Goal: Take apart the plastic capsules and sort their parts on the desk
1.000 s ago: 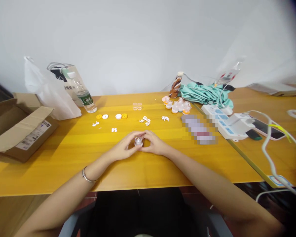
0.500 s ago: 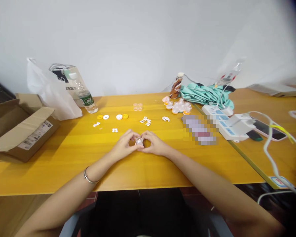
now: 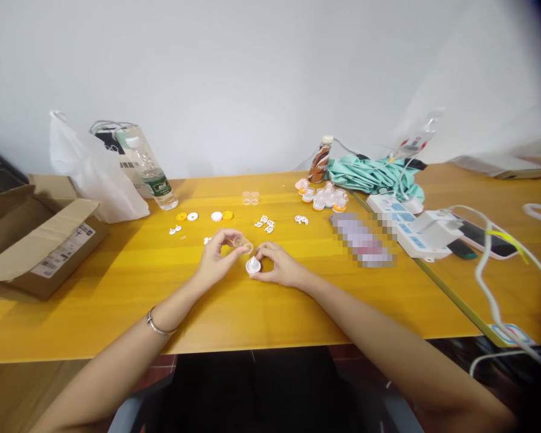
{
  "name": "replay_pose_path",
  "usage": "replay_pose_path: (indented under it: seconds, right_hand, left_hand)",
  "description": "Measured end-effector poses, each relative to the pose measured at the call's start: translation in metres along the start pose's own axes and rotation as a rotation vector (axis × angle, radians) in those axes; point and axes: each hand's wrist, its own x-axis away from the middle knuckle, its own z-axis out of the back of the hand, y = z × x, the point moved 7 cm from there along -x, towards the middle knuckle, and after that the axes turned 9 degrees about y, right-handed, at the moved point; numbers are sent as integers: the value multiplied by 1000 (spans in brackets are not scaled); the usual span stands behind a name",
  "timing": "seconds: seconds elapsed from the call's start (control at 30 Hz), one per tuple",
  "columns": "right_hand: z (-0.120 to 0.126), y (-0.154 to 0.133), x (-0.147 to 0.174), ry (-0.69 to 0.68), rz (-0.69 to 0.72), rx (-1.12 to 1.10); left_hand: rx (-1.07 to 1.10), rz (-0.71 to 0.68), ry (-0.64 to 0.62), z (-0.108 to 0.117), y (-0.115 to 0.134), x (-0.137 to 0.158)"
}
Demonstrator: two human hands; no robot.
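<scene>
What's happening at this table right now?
The left hand holds a small clear cup-like piece, tilted, in its fingers. The right hand holds a small white piece with a raised middle at the table. The two pieces are apart. Beyond the hands lie yellow and white rings, white cut-out pieces and small clear pieces. A cluster of clear-and-orange pieces sits near a brown bottle.

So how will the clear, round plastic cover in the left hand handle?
The clear, round plastic cover looks thin-walled, so probably light. It looks undented in the left hand, suggesting stiffness. Laid sideways, it might roll on its curved side.
</scene>
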Motion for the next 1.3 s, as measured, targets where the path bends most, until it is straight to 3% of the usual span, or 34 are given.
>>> replay_pose_path:
  seconds: [0.1, 0.17, 0.23, 0.37, 0.63, 1.03, 1.2, 1.3]
  right_hand:
    - [1, 0, 0, -3, -9, 17]
    - [1, -1, 0, -11, -20, 21]
    - [2, -1, 0, -18, -27, 21]
    - [2, -2, 1, -21, -24, 20]
    - [3, 0, 0, -54, -57, 16]
    - [3, 1, 1, -72, -67, 5]
    - [3, 1, 1, -61, -69, 9]
    - [3, 1, 1, -52, -50, 4]
  left_hand:
    - [-22, 36, 49, 8, -18, -34]
    - [-130, 97, 17, 6, -39, -66]
    - [-338, 138, -53, 0, -60, -100]
    - [-444, 177, -77, -15, -93, -150]
    - [-495, 214, -215, -42, -131, -161]
    - [-411, 186, -322, -73, -112, -161]
    - [-419, 144, -229, -64, -90, -158]
    - [-383, 6, -104, -46, -54, -142]
